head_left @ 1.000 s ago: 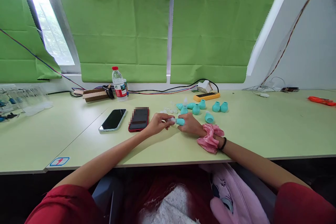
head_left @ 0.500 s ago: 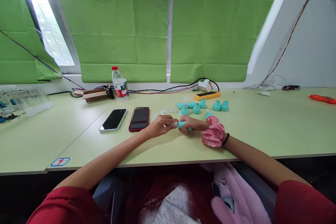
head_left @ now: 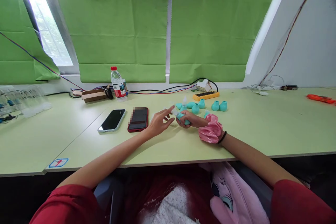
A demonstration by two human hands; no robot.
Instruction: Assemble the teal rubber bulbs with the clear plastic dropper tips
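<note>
A teal rubber squeeze bulb (head_left: 180,115) with a whitish translucent nozzle (head_left: 174,111) in its neck is gripped in my right hand (head_left: 191,119), tilted up to the left. My left hand (head_left: 159,123) is beside the nozzle, thumb and forefinger apart; the forefinger tip is at the nozzle, and I cannot tell whether it touches. Behind my hands stands another teal bulb (head_left: 183,107) fitted with a translucent nozzle (head_left: 184,100). Several bulbs without nozzles, such as one open-necked bulb (head_left: 195,109), are around it. Another teal piece (head_left: 206,113) is partly hidden behind my right wrist.
Two phones, one pale-edged (head_left: 112,120) and one red-cased (head_left: 138,119), lie left of my hands. A water bottle (head_left: 119,85), a brown box (head_left: 95,96) and a yellow-orange device (head_left: 206,95) are along the back. An orange cutter (head_left: 320,98) lies far right.
My left fingers have opened from their pinch on the nozzle and moved slightly up. The bulb in my right hand has tipped, its nozzle end now higher.
</note>
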